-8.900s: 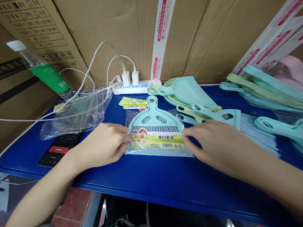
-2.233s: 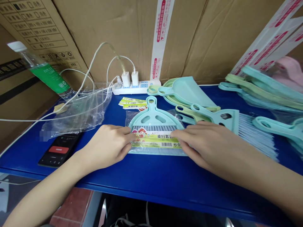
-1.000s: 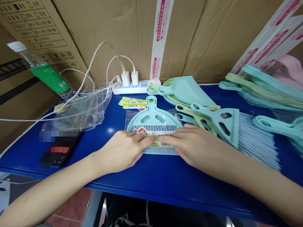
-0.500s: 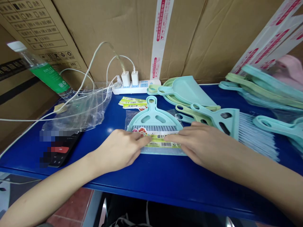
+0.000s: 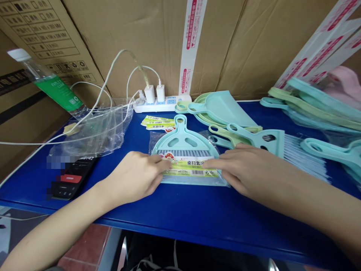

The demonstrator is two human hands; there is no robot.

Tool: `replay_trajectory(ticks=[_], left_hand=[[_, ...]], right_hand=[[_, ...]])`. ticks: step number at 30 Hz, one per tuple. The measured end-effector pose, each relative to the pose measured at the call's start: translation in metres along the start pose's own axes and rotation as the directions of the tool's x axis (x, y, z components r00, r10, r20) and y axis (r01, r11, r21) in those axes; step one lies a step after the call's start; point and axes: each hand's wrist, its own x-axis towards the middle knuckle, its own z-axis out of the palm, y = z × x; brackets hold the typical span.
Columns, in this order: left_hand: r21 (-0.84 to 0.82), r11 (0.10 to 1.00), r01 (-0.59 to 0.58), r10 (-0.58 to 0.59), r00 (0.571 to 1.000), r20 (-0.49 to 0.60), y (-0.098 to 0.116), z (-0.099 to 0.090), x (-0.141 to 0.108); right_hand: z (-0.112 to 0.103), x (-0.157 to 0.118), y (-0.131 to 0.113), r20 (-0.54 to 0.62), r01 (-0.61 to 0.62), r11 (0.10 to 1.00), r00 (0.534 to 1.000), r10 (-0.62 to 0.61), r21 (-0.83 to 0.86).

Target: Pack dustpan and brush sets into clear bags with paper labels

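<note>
A light-blue dustpan and brush set (image 5: 182, 139) lies in a clear plastic bag on the blue table in front of me, its handle pointing away. A green-and-white label card (image 5: 194, 163) with a mushroom picture lies across the brush bristles. My left hand (image 5: 141, 175) rests at the label's left end, index finger stretched onto it and the other fingers curled. At the right end, my right hand (image 5: 239, 169) touches the label with an extended index finger. Neither hand grips anything; both are open.
Several label cards (image 5: 159, 123) lie behind the set. Loose dustpans (image 5: 225, 107) and a blue brush (image 5: 272, 145) are at right, with bagged sets (image 5: 318, 101) beyond. A power strip (image 5: 169, 104), bottle (image 5: 58, 88), plastic bag (image 5: 98, 131) and phone (image 5: 75, 178) are behind and left.
Both hands have slid outward along the label, the left one leftward and the right one slightly rightward. More of the label's middle shows between them.
</note>
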Motion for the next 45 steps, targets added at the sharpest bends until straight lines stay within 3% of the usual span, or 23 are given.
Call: replay_trajectory(ticks=[18,29,39,45], left_hand=[[0.041,0.995,0.086,-0.087,0.996,0.019,-0.008,-0.007,-0.004],[-0.026,0.99,0.139,-0.138,0.99,0.031,-0.01,-0.007,-0.003],[0.001,0.995,0.098,-0.098,0.995,0.03,-0.01,-0.005,-0.004],[0.043,0.997,0.066,-0.067,0.998,0.018,-0.008,-0.004,-0.003]], right_hand=[[0.0,-0.01,0.009,-0.02,-0.022,0.996,1.0,0.02,-0.081],[-0.004,-0.009,0.008,-0.026,-0.045,0.991,0.999,0.042,-0.123],[-0.007,-0.003,0.002,-0.003,-0.042,0.999,0.999,0.041,-0.03],[-0.004,-0.001,0.001,0.023,-0.042,0.997,0.999,0.043,-0.06]])
